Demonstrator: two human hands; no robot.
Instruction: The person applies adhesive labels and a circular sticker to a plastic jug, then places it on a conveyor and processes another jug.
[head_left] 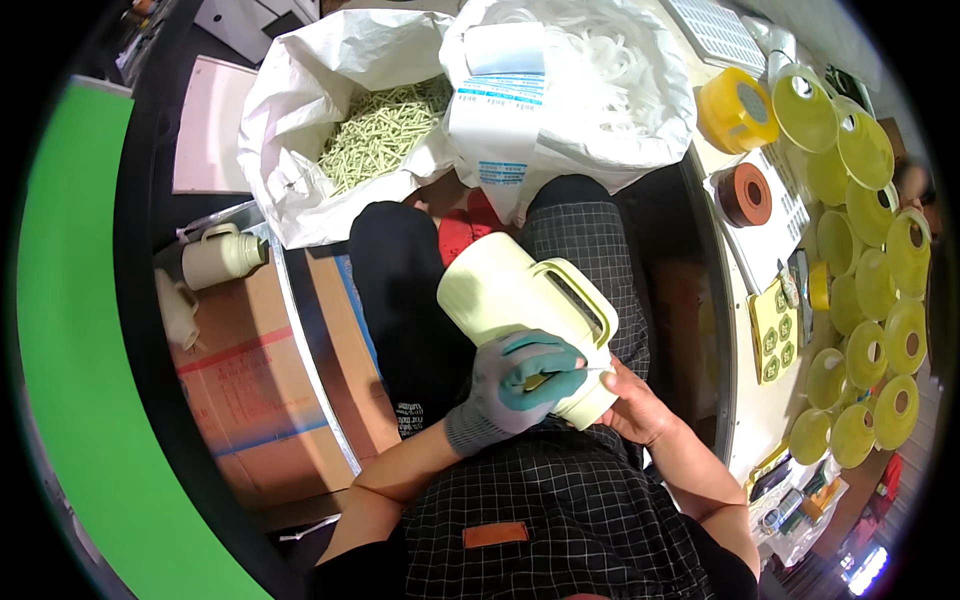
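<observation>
A pale yellow-green jug (pixel 490 285) with a large side handle (pixel 590 298) lies tilted across my lap, its narrower end toward me. My left hand (pixel 528 382), in a grey glove with teal fingertips, is curled closed over that narrower end, by the near end of the handle. A small pale green bit shows between the gloved fingers, too hidden to name. My bare right hand (pixel 638 402) grips the narrower end from the right, its thumb close to the gloved fingertips.
Ahead stand a white sack of small pale green pieces (pixel 385 135) and a sack of white rings (pixel 610 75). Several yellow-green cups (pixel 865 350) and a brown tape roll (pixel 745 195) are on the right-hand table. Another jug (pixel 215 258) lies by the cardboard (pixel 255 390) at left.
</observation>
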